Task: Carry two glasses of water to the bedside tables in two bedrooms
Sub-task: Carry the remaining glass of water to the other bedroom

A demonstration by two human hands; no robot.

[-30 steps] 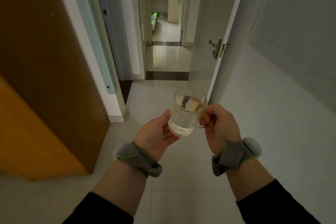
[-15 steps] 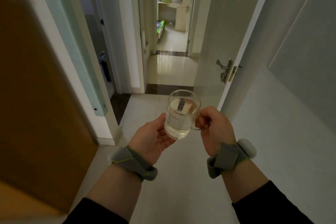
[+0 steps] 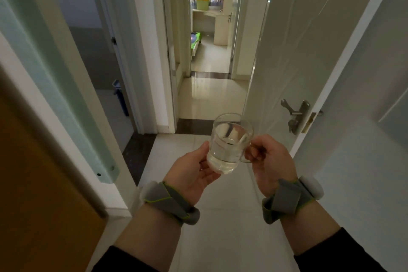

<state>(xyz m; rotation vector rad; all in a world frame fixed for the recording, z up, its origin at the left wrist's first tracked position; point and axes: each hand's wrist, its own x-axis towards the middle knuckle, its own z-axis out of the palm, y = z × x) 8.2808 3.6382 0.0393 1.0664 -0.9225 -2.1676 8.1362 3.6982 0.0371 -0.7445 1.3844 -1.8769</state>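
Observation:
A clear glass mug of water (image 3: 229, 143) is held upright in front of me, about two thirds full. My right hand (image 3: 270, 161) grips its handle with curled fingers. Cupped under the mug's base and left side is my left hand (image 3: 192, 174), thumb against the glass. Both wrists wear grey straps. Only this one glass is in view. No bedside table is visible.
An open white door (image 3: 293, 55) with a metal lever handle (image 3: 294, 115) stands to the right. A wooden door (image 3: 33, 183) and a white frame (image 3: 72, 104) flank the left. A hallway (image 3: 209, 95) leads to a far room with a desk (image 3: 207, 22). A blue bin (image 3: 121, 97) sits in a side room.
I have walked forward through the doorway: the wooden door and frame slid left and back, the hallway came closer. The glass stays in both hands, held the same way.

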